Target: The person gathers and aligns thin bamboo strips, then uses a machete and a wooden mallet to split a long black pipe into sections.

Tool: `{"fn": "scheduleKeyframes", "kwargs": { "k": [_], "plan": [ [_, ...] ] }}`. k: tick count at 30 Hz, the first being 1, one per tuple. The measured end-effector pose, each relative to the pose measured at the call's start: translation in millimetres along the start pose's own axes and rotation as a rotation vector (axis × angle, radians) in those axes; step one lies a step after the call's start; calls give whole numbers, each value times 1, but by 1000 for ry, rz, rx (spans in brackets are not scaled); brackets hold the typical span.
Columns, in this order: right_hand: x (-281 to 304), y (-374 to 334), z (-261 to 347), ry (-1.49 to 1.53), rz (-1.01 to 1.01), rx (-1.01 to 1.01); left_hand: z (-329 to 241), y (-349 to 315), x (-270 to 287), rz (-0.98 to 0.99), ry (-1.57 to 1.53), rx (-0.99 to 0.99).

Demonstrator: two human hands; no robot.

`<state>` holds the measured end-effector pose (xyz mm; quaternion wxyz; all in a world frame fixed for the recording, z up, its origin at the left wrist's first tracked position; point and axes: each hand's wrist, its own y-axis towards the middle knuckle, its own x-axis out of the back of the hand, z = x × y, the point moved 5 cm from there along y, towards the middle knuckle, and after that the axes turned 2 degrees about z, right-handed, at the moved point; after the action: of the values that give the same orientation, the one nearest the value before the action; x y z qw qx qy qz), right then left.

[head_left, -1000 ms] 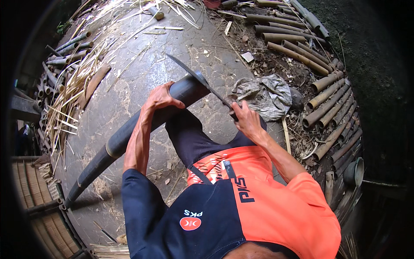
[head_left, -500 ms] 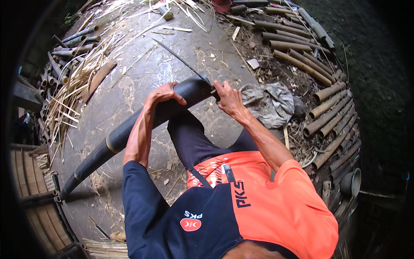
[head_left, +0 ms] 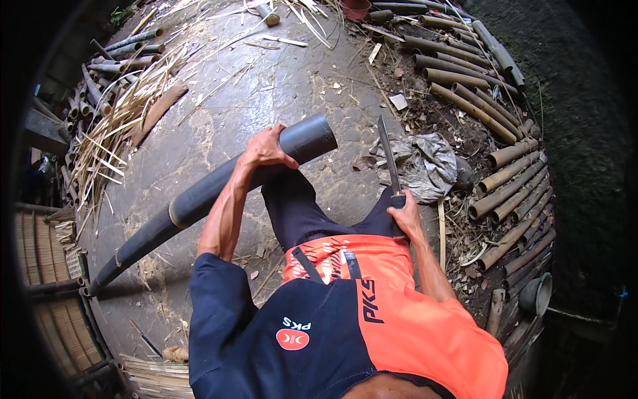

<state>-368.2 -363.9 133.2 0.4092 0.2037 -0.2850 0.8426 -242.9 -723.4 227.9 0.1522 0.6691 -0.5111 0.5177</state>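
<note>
A thick, dark bamboo pole point(head_left: 199, 197) with pale rings at its joints slants from the floor at lower left up across my thigh. Its wide end points to the upper right and shows an open rim. Near that end my left hand point(head_left: 268, 147) grips the pole from above, thumb on the near side. My right hand point(head_left: 407, 214) is closed round the black handle of a long-bladed knife point(head_left: 388, 156), held by my right thigh. The blade points up and away from me, apart from the pole, with a crumpled grey sheet point(head_left: 428, 166) behind it.
Cut bamboo lengths point(head_left: 508, 169) line the right side. At left are split strips point(head_left: 109, 143), a brown curved slat point(head_left: 159, 114) and more bamboo tubes point(head_left: 133, 50). A short tube point(head_left: 268, 14) lies far off on the concrete floor point(head_left: 199, 143). Woven panels point(head_left: 56, 256) stand at lower left.
The knife has left the pole's wide end; my right hand has drawn it down and to the right, blade now upright. My left hand stays on the pole, whose wide end has shifted slightly right.
</note>
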Motion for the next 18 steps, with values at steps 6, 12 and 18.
{"fn": "scheduleKeyframes", "kwargs": {
  "k": [6,12,18],
  "plan": [
    [-38,18,6,-197,169,-26,-41,-57,-31,-522,258,-88],
    [-72,4,9,-146,330,52,-54,-63,-22,-473,72,-204],
    [-85,-8,20,-117,396,137,3,-74,-10,-696,-546,-222]
  ]
}}
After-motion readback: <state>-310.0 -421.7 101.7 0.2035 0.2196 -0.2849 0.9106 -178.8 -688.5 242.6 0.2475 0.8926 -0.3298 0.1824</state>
